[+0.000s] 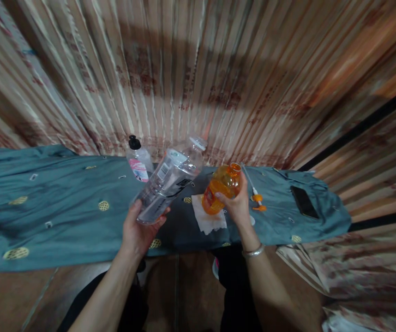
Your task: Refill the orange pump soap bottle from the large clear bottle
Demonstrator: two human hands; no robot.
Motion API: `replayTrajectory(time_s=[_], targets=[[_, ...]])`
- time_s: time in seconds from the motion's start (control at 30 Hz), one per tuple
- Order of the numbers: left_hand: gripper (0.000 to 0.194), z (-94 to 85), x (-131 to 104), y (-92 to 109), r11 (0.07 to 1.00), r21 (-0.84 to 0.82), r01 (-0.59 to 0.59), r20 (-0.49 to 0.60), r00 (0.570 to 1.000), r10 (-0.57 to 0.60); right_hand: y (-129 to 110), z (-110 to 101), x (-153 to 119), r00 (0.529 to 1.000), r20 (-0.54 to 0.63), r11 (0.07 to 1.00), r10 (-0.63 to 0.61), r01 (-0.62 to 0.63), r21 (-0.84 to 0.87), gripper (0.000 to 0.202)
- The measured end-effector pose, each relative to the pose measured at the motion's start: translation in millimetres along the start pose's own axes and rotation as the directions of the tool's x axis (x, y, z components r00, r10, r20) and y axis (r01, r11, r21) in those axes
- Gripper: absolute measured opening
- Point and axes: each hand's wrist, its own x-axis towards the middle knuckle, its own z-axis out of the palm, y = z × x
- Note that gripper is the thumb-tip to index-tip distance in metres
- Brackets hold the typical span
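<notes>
The left hand point(138, 233) grips a tall clear plastic bottle point(168, 184), the right hand point(238, 204) an uncapped orange plastic bottle point(219, 186) whose tilt could cause spills.

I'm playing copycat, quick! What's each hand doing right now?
Left hand: holding the clear bottle near its base.
Right hand: holding the orange bottle.

Black phone point(304, 202), apparently face up, on teal patterned cloth point(69, 189); pleated curtain point(170, 69) behind.

Home-like room; pleated curtain point(170, 69); printed teal cloth point(76, 226); tiled floor point(11, 295)
</notes>
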Motion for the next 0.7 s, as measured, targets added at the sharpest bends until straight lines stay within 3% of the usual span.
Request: replayTrajectory(time_s=[0.37, 0.57, 0.7], targets=[[0.064, 1.8, -9.1, 12.0, 0.992, 0.036, -0.118, -0.034, 0.992, 0.119, -11.3, 14.0, -6.5, 0.998, -0.05, 0.999, 0.029, -0.032, -0.043, 0.085], [0.057, -0.4, -16.7, 23.5, 0.982, 0.048, -0.184, -0.064, 0.98, 0.187, -23.0, 17.2, -11.1, 0.999, -0.025, 0.996, 0.028, -0.03, -0.088, 0.075], [0.05, 1.3, -20.4, 29.9, 0.97, 0.082, -0.23, -0.091, 0.967, 0.237, -27.5, 20.0, -14.0, 1.0, -0.005, 0.997, 0.012, -0.013, -0.079, 0.08]])
